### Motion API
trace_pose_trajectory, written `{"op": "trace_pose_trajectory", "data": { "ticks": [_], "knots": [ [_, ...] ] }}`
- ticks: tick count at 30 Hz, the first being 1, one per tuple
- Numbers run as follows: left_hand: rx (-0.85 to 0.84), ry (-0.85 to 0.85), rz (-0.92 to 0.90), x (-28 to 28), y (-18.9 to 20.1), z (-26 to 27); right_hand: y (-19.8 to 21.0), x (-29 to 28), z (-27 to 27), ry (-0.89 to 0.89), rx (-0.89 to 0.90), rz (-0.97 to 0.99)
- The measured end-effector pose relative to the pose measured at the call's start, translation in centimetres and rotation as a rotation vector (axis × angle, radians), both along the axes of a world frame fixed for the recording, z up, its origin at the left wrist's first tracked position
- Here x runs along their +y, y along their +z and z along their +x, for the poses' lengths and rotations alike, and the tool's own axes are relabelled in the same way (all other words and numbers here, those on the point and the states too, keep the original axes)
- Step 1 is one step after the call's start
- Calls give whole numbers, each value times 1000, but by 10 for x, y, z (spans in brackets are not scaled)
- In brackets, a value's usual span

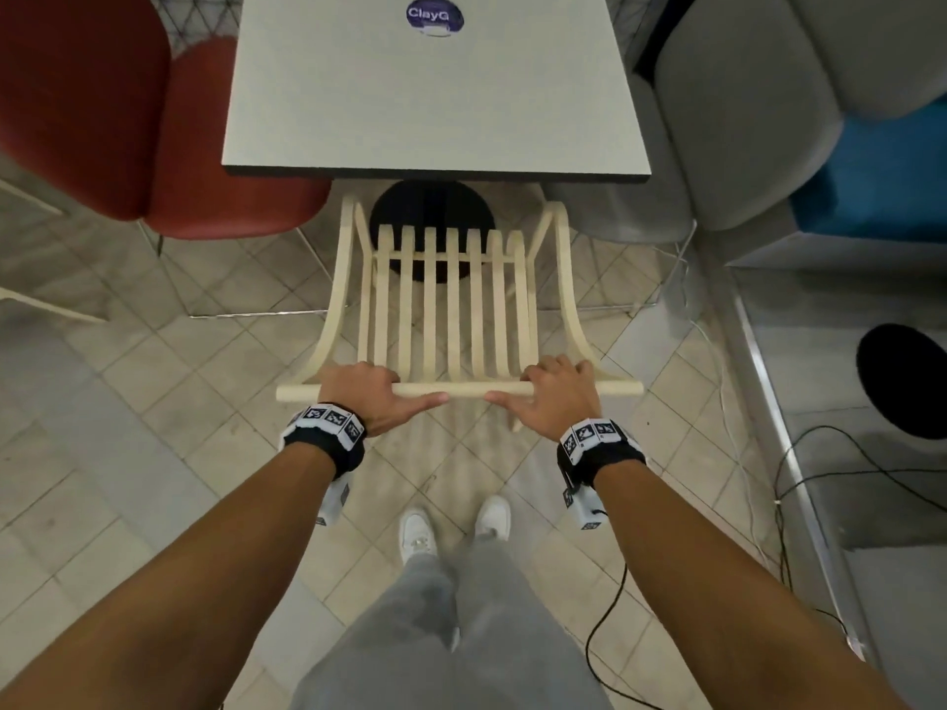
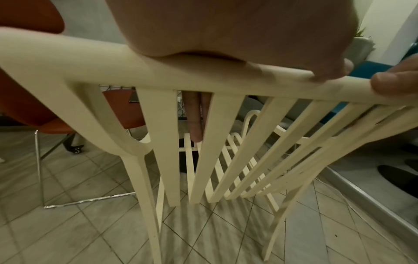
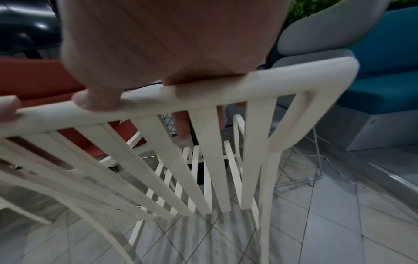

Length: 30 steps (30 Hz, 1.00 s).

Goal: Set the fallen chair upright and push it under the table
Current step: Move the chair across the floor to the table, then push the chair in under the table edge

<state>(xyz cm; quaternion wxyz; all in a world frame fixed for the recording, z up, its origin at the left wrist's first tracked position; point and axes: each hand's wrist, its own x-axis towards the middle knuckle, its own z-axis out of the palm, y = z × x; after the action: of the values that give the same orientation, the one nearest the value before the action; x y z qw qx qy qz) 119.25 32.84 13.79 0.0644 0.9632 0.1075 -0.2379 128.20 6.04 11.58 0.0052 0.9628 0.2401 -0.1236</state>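
The cream slatted chair stands upright on the tiled floor, its seat front just under the counter edge; left hand and right hand each wrap the top rail (fingers over, thumbs behind).

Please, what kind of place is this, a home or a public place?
Probably a cafe or a shared lounge, not a home. A small square table carries a round logo sticker, mixed seats stand around it: a red chair and a grey and blue bench, and the floor is tiled.
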Motion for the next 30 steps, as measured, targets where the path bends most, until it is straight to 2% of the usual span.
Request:
{"op": "trace_pose_trajectory", "data": {
  "ticks": [4, 12, 20, 30],
  "knots": [
    [-10, 35, 4, -2, -5, -2, -10, -4, -14, -79, -80, 59],
    [-38, 80, 19, -2, 1, 3, -18, -10, -10, -41, -83, 220],
    [-33, 91, 66, -5, -3, 9, -21, -12, -8, -32, -93, 232],
    [-50, 83, 29, 28, 1, 61, -21, 16, 41, -56, -97, 255]
  ]
}}
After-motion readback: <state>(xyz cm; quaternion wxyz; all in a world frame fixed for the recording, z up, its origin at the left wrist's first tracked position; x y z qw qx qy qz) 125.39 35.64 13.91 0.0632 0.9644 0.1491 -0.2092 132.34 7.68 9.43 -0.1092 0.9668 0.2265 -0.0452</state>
